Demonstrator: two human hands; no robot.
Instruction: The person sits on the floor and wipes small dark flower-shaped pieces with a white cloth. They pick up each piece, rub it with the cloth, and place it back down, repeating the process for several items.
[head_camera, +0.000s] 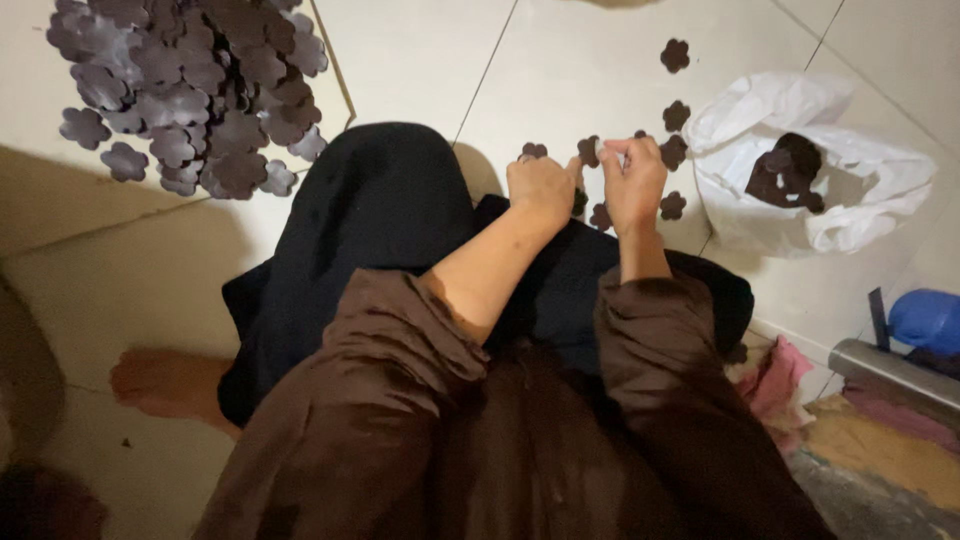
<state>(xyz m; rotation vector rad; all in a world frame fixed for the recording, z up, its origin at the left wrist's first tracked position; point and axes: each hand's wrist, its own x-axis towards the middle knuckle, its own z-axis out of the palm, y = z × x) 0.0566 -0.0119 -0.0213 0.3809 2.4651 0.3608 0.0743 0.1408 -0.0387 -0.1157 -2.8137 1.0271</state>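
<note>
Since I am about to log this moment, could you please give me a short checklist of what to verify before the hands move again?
1. Left hand and right hand both in view: ok.
2. Small dark flower-shaped piece pinched between the hands: ok, though the exact grip is hidden.
3. Loose flower pieces on the tiled floor within reach: ok.
4. White plastic bag open, with dark pieces inside: ok.
5. Large pile of flower pieces apart from the hands: ok.
6. Which hand bears the piece: cannot tell.

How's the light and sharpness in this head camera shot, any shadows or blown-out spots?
Head view: dim indoor light, with the brown sleeves and black lap nearly featureless; the white plastic bag is the brightest spot, close to washed out; a soft shadow falls on the floor tiles at left; the left hand and right hand look slightly soft; the flower pile stays readable.
</note>
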